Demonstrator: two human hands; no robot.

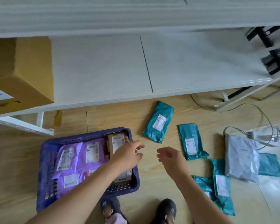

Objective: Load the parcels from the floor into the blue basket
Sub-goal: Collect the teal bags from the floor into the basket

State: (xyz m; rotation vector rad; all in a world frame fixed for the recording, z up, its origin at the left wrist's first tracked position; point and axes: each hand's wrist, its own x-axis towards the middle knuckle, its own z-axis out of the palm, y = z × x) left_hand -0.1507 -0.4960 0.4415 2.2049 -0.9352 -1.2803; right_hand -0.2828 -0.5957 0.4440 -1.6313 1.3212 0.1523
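Head view: left hand over blue basket rim, right hand over floor; both seemingly slack.

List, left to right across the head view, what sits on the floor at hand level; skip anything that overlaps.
Blue plastic basket → right hand → teal plastic mailer bag with a white label → grey plastic mailer bag.
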